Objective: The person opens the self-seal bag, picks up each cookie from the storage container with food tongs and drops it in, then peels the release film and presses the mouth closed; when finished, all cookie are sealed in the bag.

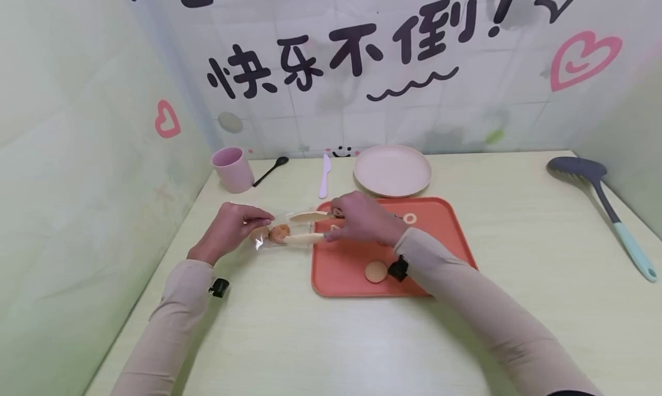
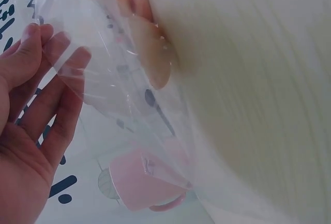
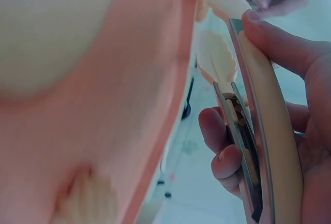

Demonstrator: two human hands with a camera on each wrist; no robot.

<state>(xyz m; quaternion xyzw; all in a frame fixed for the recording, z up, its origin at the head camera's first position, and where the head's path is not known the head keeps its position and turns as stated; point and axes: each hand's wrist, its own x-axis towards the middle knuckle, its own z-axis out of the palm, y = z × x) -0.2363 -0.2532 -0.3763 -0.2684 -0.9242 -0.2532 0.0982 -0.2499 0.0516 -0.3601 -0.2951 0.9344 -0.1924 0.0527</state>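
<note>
My left hand (image 1: 227, 230) pinches the edge of a clear plastic bag (image 2: 101, 81) between thumb and fingers. Brownish food-like pieces (image 1: 280, 233) lie inside the bag, which sits left of the tray. My right hand (image 1: 367, 219) grips a pair of tongs (image 3: 274, 125) by the handles, thumb on one arm and fingers on the other. The tongs' cream scalloped tips (image 1: 310, 216) stand apart and point left, at the bag and pieces. Whether the tips touch any piece, I cannot tell.
Under my right hand lies an orange tray (image 1: 341, 281) with a tan disc (image 1: 376, 272) and a pale ring (image 1: 410, 219). Behind stand a pink cup (image 1: 234, 172), black spoon (image 1: 271, 170), lilac knife (image 1: 324, 176) and pink plate (image 1: 393, 170). A slotted turner (image 1: 605, 192) lies right.
</note>
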